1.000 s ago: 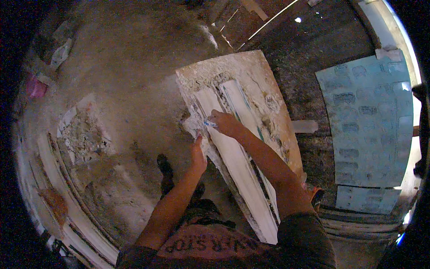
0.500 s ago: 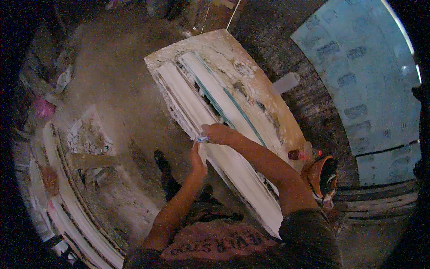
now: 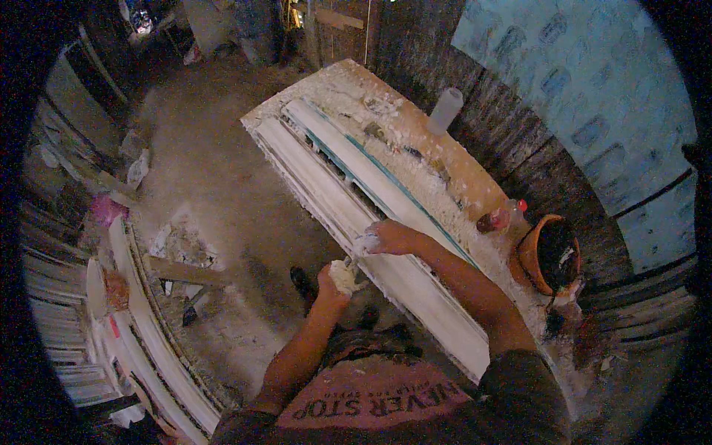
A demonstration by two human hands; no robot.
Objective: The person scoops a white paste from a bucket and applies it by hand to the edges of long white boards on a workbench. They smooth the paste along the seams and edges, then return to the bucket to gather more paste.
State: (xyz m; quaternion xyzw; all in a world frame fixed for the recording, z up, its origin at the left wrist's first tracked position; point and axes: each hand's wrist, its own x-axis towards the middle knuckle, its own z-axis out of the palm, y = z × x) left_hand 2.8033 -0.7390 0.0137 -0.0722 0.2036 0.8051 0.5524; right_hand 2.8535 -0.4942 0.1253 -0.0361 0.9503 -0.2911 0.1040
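Note:
A long white ribbed moulding (image 3: 319, 189) lies along the near edge of the workbench (image 3: 404, 100), running from the far left towards my body. My left hand (image 3: 331, 279) is just off that edge, closed around a lump of off-white paste (image 3: 343, 277). On the moulding's near side, my right hand (image 3: 391, 239) rests with curled fingers; something whitish covers its fingertips, and I cannot make out what they grip. Behind this moulding lies a second white strip (image 3: 356, 156) with a green edge, partly hidden by my right forearm.
A translucent cup (image 3: 446, 111) stands on the bench's far edge. At the right are a red-capped bottle (image 3: 498, 218) and an orange bucket (image 3: 528, 256) with dark insides. Long white mouldings (image 3: 159, 348) lie at the lower left, near a wooden trestle (image 3: 189, 271).
My hands, together at the moulding's edge before, are now apart. The left has come away, showing the paste lump, while the right stays on the moulding. The whole view has shifted.

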